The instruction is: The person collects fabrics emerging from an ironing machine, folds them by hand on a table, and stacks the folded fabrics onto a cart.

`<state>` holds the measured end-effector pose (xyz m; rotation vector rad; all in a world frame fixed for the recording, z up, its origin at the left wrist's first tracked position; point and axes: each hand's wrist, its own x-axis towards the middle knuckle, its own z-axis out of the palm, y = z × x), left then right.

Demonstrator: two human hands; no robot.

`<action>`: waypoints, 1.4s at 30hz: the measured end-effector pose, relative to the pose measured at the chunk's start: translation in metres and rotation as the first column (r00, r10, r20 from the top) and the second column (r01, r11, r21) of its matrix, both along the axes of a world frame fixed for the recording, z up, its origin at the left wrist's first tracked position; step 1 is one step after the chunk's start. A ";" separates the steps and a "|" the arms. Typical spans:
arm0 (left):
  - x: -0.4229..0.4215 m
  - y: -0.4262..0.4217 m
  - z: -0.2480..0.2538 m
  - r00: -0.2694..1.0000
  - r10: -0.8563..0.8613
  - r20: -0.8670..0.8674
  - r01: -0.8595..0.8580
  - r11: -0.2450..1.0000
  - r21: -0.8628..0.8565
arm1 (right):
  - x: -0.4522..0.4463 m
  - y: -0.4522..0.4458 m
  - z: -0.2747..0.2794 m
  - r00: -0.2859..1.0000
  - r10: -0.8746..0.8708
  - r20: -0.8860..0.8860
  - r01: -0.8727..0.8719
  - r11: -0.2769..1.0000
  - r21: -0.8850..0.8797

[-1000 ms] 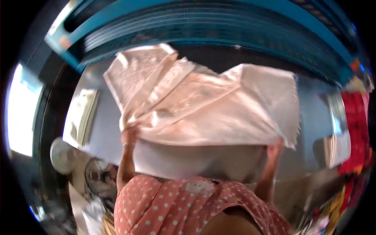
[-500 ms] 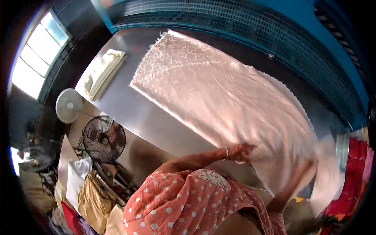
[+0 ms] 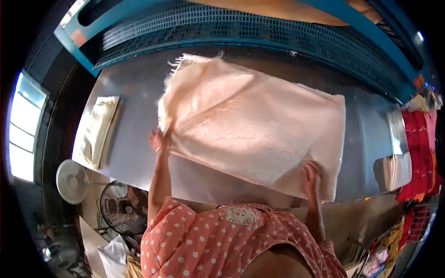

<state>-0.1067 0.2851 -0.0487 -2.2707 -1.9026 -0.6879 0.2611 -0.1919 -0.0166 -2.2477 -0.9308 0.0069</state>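
A pale pink cloth (image 3: pixel 259 125) with a faint raised pattern and a fringed left end lies folded over on a metal table (image 3: pixel 134 125). At its near left corner, my left hand (image 3: pixel 159 140) is closed on the edge, and creases run out from the fingers. My right hand (image 3: pixel 311 175) is over the near right part of the cloth, its fingers curled against the fabric. What lies under those fingertips is partly hidden.
Folded cream cloth (image 3: pixel 98 132) lies at the table's left end, a folded pale pink cloth (image 3: pixel 399 171) at its right end. Red fabric (image 3: pixel 417 153) hangs beyond. A blue machine frame (image 3: pixel 222 30) borders the far side. Fans (image 3: pixel 124 207) stand at lower left.
The long spread of cloth is now doubled into a shorter piece. My left hand has moved left to its left corner; my right hand has come in from the far right end.
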 end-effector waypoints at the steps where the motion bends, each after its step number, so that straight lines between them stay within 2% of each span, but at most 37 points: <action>1: -0.013 -0.011 0.012 1.000 0.025 -0.014 -0.026 0.996 -0.085 | 0.005 -0.026 0.005 0.954 -0.034 0.298 0.074 0.990 -0.122; 2: -0.016 -0.015 0.029 0.999 0.046 -0.028 -0.050 0.985 -0.165 | 0.011 -0.051 0.001 0.936 -0.072 0.344 0.098 0.993 -0.059; 3: -0.011 -0.008 0.028 0.997 0.047 0.068 -0.030 0.972 -0.232 | 0.019 -0.077 -0.009 0.915 -0.113 0.386 0.122 0.993 0.001; 4: -0.007 -0.003 0.026 0.986 0.055 0.158 -0.005 0.953 -0.302 | 0.028 -0.105 -0.023 0.904 -0.266 0.336 0.258 0.964 0.067; 5: 0.001 0.003 0.024 0.942 0.067 0.329 0.074 0.915 -0.397 | 0.038 -0.131 -0.042 0.870 -0.409 0.274 0.389 0.913 0.125; 6: 0.010 0.008 0.023 0.868 0.114 0.483 0.149 0.868 -0.473 | 0.040 -0.148 -0.052 0.816 -0.540 0.205 0.512 0.841 0.178; 8: 0.037 0.018 0.017 0.519 0.299 0.800 0.444 0.706 -0.552 | 0.042 -0.162 -0.052 0.855 -0.500 -0.134 0.516 0.802 0.300; 9: 0.067 0.011 0.026 0.483 0.233 0.844 0.458 0.755 -0.470 | 0.047 -0.161 -0.050 0.860 -0.480 -0.175 0.511 0.816 0.271; 10: 0.096 -0.004 0.032 0.339 0.217 0.915 0.498 0.784 -0.370 | 0.052 -0.161 -0.047 0.861 -0.461 -0.215 0.504 0.829 0.241; 11: 0.133 -0.039 0.055 0.116 0.243 0.963 0.581 0.770 -0.264 | 0.054 -0.150 -0.046 0.872 -0.469 -0.140 0.484 0.869 0.106; 12: 0.155 -0.048 0.045 0.206 0.180 0.962 0.701 0.659 -0.273 | 0.052 -0.131 -0.040 0.883 -0.465 -0.068 0.463 0.885 -0.037; 13: 0.179 -0.079 0.053 0.629 -0.546 0.554 0.765 0.564 -0.312 | 0.043 -0.115 -0.021 0.864 -0.432 -0.260 0.466 0.880 0.086; 14: 0.204 -0.111 0.062 0.525 -0.813 -0.252 0.829 0.556 -0.068 | 0.034 -0.099 -0.001 0.819 -0.376 -0.433 0.496 0.843 0.207; 15: 0.228 -0.159 0.080 0.433 -0.897 -0.084 0.846 0.437 -0.305 | 0.032 -0.096 -0.002 0.688 -0.270 -0.673 0.564 0.783 0.263; 16: 0.253 -0.190 0.026 0.248 -0.958 -0.142 0.949 0.270 -0.164 | 0.032 -0.097 -0.003 0.596 -0.262 -0.759 0.655 0.706 0.271; 17: 0.279 -0.222 -0.028 0.078 -0.966 -0.246 0.996 0.085 -0.019 | 0.027 -0.102 0.009 0.585 -0.191 -0.788 0.661 0.675 0.327; 18: 0.270 -0.269 0.027 0.024 -0.980 0.196 0.922 -0.055 -0.383 | 0.020 -0.109 0.028 0.574 -0.122 -0.810 0.669 0.641 0.377; 19: 0.260 -0.318 0.090 0.245 -0.808 0.535 0.762 -0.181 -0.622 | 0.009 -0.116 0.043 0.609 -0.032 -0.793 0.658 0.578 0.482; 20: 0.249 -0.350 0.079 0.189 -0.691 0.697 0.808 -0.294 -0.511 | -0.003 -0.123 0.055 0.640 0.050 -0.767 0.648 0.502 0.573; 21: 0.234 -0.373 0.085 0.211 -0.662 0.719 0.828 -0.270 -0.492 | -0.012 -0.132 0.063 0.673 0.121 -0.729 0.633 0.415 0.654; 22: 0.222 -0.394 0.092 0.229 -0.631 0.741 0.849 -0.243 -0.469 | -0.016 -0.144 0.065 0.625 0.109 -0.773 0.680 0.410 0.607; 24: 0.204 -0.422 0.077 0.160 -0.772 0.615 0.901 -0.140 -0.410 | -0.015 -0.164 0.068 0.534 0.094 -0.840 0.755 0.394 0.524; 25: 0.196 -0.426 0.072 0.130 -0.828 0.545 0.926 -0.095 -0.365 | -0.008 -0.165 0.031 0.528 -0.050 -0.848 0.818 0.299 0.492; 27: 0.196 -0.444 0.065 0.096 -0.897 0.431 0.969 -0.015 -0.246 | -0.008 -0.137 0.064 0.446 0.026 -0.895 0.830 0.361 0.424; 28: 0.196 -0.451 0.060 0.093 -0.924 0.372 0.983 0.026 -0.181 | -0.015 -0.110 0.071 0.521 0.055 -0.852 0.730 0.488 0.478; 29: 0.199 -0.456 0.044 0.302 -0.919 0.253 0.909 0.197 -0.368 | -0.022 -0.083 0.079 0.595 0.094 -0.798 0.610 0.594 0.525; 30: 0.195 -0.461 0.025 0.436 -0.878 0.198 0.889 0.386 -0.247 | -0.040 -0.063 0.117 0.627 0.199 -0.753 0.403 0.745 0.532; 31: 0.196 -0.452 0.014 0.406 -0.823 0.397 0.895 0.270 -0.355 | -0.059 -0.044 0.154 0.646 0.317 -0.694 0.160 0.833 0.530; 32: 0.197 -0.437 0.008 0.385 -0.721 0.577 0.893 0.133 -0.430 | -0.063 -0.026 0.150 0.715 0.491 -0.498 -0.150 0.803 0.577; 33: 0.192 -0.420 0.003 0.423 -0.771 0.477 0.866 0.189 -0.463 | -0.067 -0.008 0.149 0.809 0.526 -0.261 -0.352 0.790 0.501; 34: 0.182 -0.417 -0.003 0.619 -0.281 0.734 0.784 0.160 -0.600 | -0.068 -0.003 0.148 0.682 0.614 -0.397 -0.418 0.773 0.477; 35: 0.178 -0.418 0.023 0.570 0.345 0.745 0.726 0.213 -0.654 | -0.068 0.004 0.130 0.657 0.617 -0.433 -0.357 0.760 0.543; 36: 0.159 -0.392 -0.015 0.605 0.349 0.716 0.672 0.259 -0.694 | -0.065 0.012 0.100 0.631 0.620 -0.466 -0.292 0.746 0.598; 38: 0.132 -0.384 0.027 0.620 0.247 0.745 0.670 0.326 -0.666 | -0.049 0.017 0.043 0.775 0.446 -0.448 -0.092 0.781 0.618; 40: 0.088 -0.376 0.044 0.386 0.383 0.839 0.766 0.373 -0.523 | -0.033 0.009 0.034 0.618 0.161 -0.770 0.343 0.826 0.448; 42: 0.050 -0.354 0.016 0.412 0.289 0.864 0.558 0.669 -0.490 | -0.018 0.014 0.019 0.577 0.047 -0.815 0.488 0.780 0.391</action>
